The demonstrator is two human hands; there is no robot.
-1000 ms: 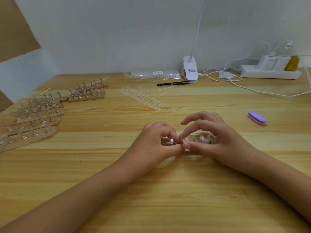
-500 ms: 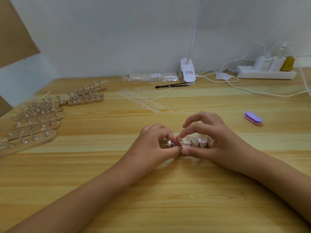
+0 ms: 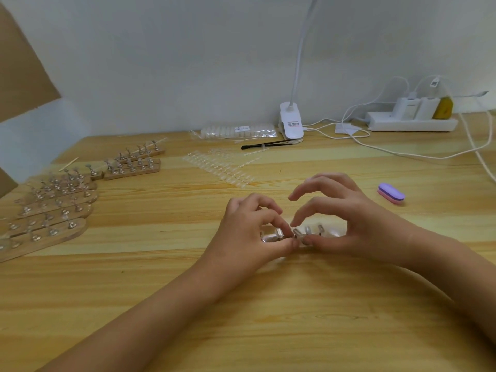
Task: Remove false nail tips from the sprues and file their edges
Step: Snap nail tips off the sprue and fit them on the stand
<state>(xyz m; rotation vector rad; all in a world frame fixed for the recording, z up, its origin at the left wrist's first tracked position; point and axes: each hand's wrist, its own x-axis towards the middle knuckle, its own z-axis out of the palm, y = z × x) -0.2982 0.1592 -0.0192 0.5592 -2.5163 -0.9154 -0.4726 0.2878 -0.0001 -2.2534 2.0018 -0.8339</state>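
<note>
Work at a wooden table [image 3: 268, 318]: right hand [image 3: 357, 224], upper fingers arched clear, pinches a clear sprue [image 3: 312, 230] under its palm; left hand [image 3: 247, 229], curled, pinches one nail tip [image 3: 279, 233] at the sprue's end. Too sharp a twist could crack or fling it.

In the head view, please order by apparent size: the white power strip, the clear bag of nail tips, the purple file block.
1. White power strip and clear bag of nail tips: about equal, so not ranked.
2. Purple file block: clearly smallest, although nearer the camera.
</note>
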